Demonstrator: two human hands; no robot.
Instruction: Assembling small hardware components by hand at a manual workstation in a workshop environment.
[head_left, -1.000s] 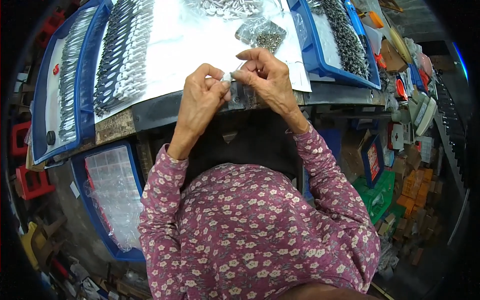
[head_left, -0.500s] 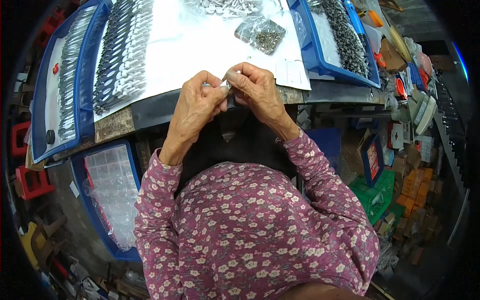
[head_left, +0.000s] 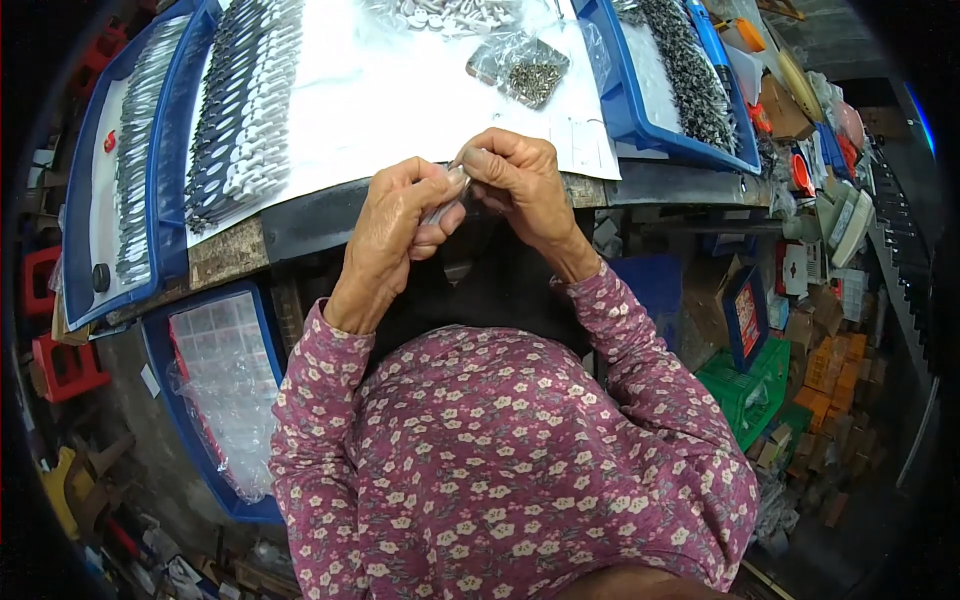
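Observation:
My left hand (head_left: 392, 225) and my right hand (head_left: 522, 192) meet fingertip to fingertip just in front of the table's near edge. Between the left thumb and curled fingers sits a small pale part (head_left: 437, 213), mostly covered. Thumb and forefinger of the right hand pinch close against the left thumb tip; what they grip is too small and hidden to name. Beyond the hands, white paper (head_left: 400, 110) covers the tabletop. On it lie a clear bag of small brass-coloured pieces (head_left: 535, 80) and a heap of small white parts (head_left: 455, 15).
Rows of black-and-white parts (head_left: 240, 130) line the paper's left side. Blue trays (head_left: 160, 180) stand left, another blue tray (head_left: 640, 130) with dark small parts at right. Below left is a blue bin (head_left: 245, 505) with plastic-wrapped boxes; right, a green crate (head_left: 765, 385).
The left hand has turned a little and its fingers have shifted around the small pale part, which shows lower in its grasp. The right hand has stayed nearly in place, moving slightly right.

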